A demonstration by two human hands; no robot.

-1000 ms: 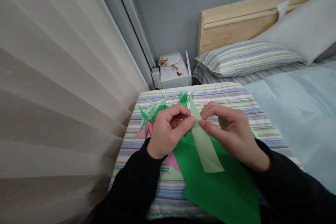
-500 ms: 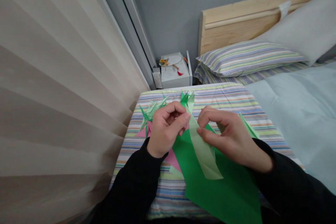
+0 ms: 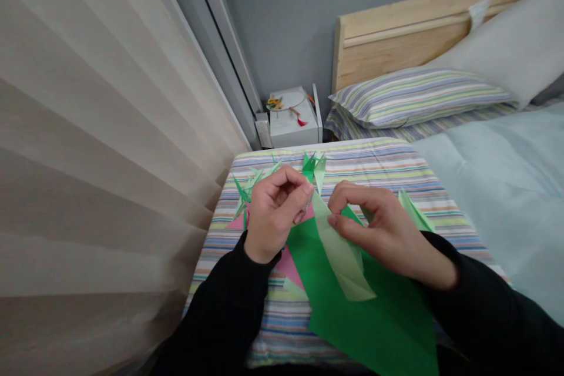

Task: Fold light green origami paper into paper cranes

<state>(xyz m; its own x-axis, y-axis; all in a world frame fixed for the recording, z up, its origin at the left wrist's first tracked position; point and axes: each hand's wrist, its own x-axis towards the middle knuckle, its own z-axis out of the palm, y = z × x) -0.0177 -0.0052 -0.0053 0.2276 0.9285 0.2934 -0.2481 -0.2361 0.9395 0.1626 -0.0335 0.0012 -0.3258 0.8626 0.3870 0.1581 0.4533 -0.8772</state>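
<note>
A long folded strip of pale green paper (image 3: 341, 261) hangs between my hands, tilted down to the right. Its upper tip is pinched between the thumb and fingers of my left hand (image 3: 279, 208). My right hand (image 3: 381, 226) grips the strip's right edge a little lower, thumb against forefinger. Beneath lies a large sheet of dark green paper (image 3: 365, 329), with pink paper (image 3: 289, 267) showing at its left. Folded green paper pieces (image 3: 251, 185) with pointed ends lie beyond my left hand and are partly hidden by it.
The table has a striped cloth (image 3: 365, 158). More folded green pieces (image 3: 315, 165) lie at its far side, and a pale green folded paper (image 3: 415, 212) is beyond my right hand. A curtain (image 3: 110, 158) hangs on the left; a bed (image 3: 497, 170) stands on the right.
My left hand has shifted very slightly up and left, still pinching the paper's tip. The right hand has barely moved, and the strip keeps its shape.
</note>
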